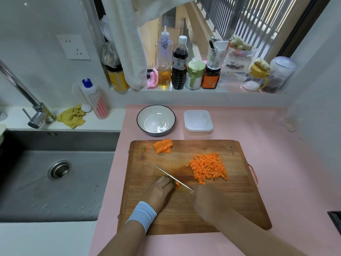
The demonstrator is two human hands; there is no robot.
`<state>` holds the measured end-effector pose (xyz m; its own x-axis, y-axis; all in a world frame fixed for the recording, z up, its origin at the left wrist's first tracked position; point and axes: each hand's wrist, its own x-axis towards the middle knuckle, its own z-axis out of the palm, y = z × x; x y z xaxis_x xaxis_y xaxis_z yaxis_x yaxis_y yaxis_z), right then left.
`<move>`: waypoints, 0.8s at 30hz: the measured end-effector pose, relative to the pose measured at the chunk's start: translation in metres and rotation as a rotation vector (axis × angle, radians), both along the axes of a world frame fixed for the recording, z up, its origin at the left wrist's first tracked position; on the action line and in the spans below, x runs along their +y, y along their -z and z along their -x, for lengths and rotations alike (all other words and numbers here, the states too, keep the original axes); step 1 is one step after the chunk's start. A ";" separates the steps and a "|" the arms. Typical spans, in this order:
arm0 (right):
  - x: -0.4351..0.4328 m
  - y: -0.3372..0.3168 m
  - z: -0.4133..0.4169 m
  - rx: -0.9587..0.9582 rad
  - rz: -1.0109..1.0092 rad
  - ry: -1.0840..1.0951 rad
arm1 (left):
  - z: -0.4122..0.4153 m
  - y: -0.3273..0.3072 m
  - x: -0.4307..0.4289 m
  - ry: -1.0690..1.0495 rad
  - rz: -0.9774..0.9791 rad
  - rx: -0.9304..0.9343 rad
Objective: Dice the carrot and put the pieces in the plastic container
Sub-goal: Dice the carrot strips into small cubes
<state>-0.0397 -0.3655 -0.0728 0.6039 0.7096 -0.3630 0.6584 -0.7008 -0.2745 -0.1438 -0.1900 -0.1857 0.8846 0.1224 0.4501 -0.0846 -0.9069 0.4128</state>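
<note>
Left hand (160, 191), fingers curled, holds a carrot piece (177, 185); blurred right hand (204, 199) grips the knife (166, 172).

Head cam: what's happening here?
A person is dicing carrot on a brown wooden cutting board. The left hand holds a small orange carrot piece while the right hand grips a thin steel knife cutting it. A pile of orange carrot cubes lies to the right; uncut carrot slices wait at the far-left corner. The square clear plastic container behind the board has no carrot in it.
</note>
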 end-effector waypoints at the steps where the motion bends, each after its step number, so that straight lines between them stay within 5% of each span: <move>1: -0.001 -0.002 0.001 -0.021 -0.001 -0.013 | 0.000 -0.002 0.000 -0.002 0.007 -0.014; 24: 0.012 -0.006 -0.005 0.071 0.033 0.043 | 0.002 -0.003 -0.001 -0.013 0.043 -0.065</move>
<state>-0.0344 -0.3530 -0.0671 0.6058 0.6704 -0.4284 0.6072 -0.7375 -0.2956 -0.1454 -0.1912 -0.1829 0.8518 0.1540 0.5006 -0.1009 -0.8897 0.4453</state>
